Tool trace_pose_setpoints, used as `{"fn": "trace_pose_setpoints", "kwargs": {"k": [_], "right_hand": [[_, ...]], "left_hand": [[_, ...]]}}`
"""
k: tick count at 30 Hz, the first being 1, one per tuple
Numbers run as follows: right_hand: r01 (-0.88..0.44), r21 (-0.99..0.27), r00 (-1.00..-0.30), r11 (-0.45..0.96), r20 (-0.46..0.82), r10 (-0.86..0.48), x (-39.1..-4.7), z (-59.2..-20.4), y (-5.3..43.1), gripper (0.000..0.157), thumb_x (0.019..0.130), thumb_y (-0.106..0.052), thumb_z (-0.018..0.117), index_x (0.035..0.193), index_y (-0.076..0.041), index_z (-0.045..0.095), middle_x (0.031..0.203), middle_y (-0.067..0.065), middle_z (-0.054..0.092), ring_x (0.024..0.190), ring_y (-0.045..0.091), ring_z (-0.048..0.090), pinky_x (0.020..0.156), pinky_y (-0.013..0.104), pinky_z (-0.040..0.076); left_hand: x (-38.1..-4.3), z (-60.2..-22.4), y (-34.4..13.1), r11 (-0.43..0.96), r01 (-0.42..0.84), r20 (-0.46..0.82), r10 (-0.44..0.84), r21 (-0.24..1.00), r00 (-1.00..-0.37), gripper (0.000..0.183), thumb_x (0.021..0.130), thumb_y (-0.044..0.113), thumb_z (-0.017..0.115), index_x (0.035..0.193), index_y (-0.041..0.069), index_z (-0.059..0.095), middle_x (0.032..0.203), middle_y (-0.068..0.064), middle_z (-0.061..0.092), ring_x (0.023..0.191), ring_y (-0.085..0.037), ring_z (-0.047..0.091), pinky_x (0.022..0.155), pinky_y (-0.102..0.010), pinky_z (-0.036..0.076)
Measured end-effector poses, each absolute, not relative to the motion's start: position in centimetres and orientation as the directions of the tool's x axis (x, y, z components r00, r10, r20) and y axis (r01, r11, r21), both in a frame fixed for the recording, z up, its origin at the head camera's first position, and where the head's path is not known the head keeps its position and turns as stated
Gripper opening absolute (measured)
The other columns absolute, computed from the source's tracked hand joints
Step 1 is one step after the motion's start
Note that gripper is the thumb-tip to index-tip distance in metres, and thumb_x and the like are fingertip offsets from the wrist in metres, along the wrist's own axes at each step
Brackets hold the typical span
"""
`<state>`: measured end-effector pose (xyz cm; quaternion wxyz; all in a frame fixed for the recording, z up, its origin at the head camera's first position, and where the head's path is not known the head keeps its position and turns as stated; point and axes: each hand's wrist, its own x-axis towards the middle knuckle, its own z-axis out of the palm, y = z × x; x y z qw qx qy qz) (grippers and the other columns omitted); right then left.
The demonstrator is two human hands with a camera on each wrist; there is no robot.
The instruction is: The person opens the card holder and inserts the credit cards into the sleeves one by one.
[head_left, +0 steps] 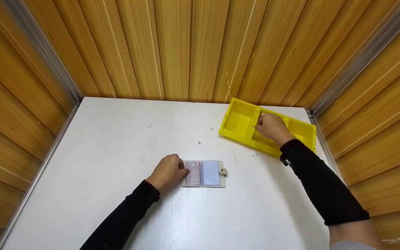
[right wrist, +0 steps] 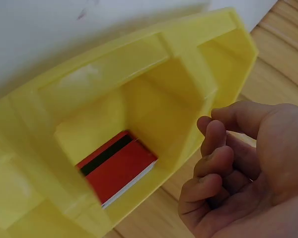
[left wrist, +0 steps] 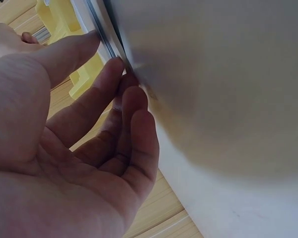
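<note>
On the white table [head_left: 116, 139], a small card holder [head_left: 210, 173] lies spread open with clear sleeves; a pinkish card shows in its left sleeve and a pale blue one in the right. My left hand [head_left: 168, 172] pinches its left edge between thumb and fingers, seen close up in the left wrist view. Over the middle compartment of a yellow tray [head_left: 223, 131] is my right hand [head_left: 273, 127]. Its fingers [right wrist: 218, 153] are loosely bent, thumb near the index fingertip, with nothing visible between them. A stack of red cards [right wrist: 124, 173] with a black stripe lies inside that compartment.
The yellow tray has three compartments and sits at the back right, near the wood-panelled wall [head_left: 172, 52]. A snap strap [head_left: 223, 171] sticks out from the card holder's right edge. Small dark marks dot the tabletop.
</note>
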<state>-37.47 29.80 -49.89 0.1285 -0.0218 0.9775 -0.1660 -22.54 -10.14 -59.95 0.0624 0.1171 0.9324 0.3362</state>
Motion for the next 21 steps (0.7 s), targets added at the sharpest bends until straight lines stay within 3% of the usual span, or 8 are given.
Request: {"fn": "trace_pose_setpoints", "kwargs": {"k": [4,9,16,21], "right_hand": [[0.015,-0.293,-0.969,0.956,-0.24,-0.058,-38.2,-50.2,31.3,0.029,0.11,-0.024,0.063,0.112,0.0,0.077,0.091,0.012,0.057,0.084,0.028,0.056,0.072,0.037,0.044],[0.004,-0.287,-0.975,0.958,-0.213,-0.06,-38.7,-50.6,32.7,0.033,0.109,-0.021,0.062,0.122,0.006,0.076,0.11,0.021,0.068,0.096,0.032,0.058,0.084,0.042,0.049],[-0.037,-0.275,-0.988,0.961,-0.132,-0.076,-39.2,-51.4,34.1,0.027,0.107,-0.017,0.063,0.104,0.006,0.078,0.096,0.022,0.07,0.086,0.034,0.059,0.079,0.044,0.05],[-0.059,-0.233,-0.994,0.971,-0.074,-0.078,-39.5,-51.8,34.4,0.025,0.106,-0.014,0.065,0.102,0.008,0.076,0.1,0.027,0.072,0.086,0.036,0.06,0.08,0.05,0.052]], "left_hand": [[-22.6,-60.0,-10.1,0.743,0.183,-0.032,0.265,0.644,-0.964,0.02,0.093,0.019,0.087,0.079,0.008,0.078,0.081,0.0,0.069,0.08,-0.015,0.059,0.077,-0.037,0.054],[-22.6,-60.0,-10.2,0.741,0.181,-0.035,0.266,0.646,-0.963,0.02,0.094,0.019,0.086,0.078,0.009,0.078,0.083,0.0,0.069,0.082,-0.016,0.059,0.079,-0.037,0.054],[-22.5,-60.1,-10.2,0.742,0.199,-0.024,0.278,0.64,-0.96,0.02,0.094,0.019,0.086,0.08,0.007,0.079,0.086,-0.002,0.07,0.085,-0.015,0.06,0.082,-0.038,0.055],[-22.5,-60.1,-10.2,0.743,0.204,-0.016,0.278,0.637,-0.961,0.021,0.094,0.02,0.087,0.079,0.008,0.078,0.085,-0.001,0.069,0.083,-0.015,0.059,0.08,-0.038,0.054]]}}
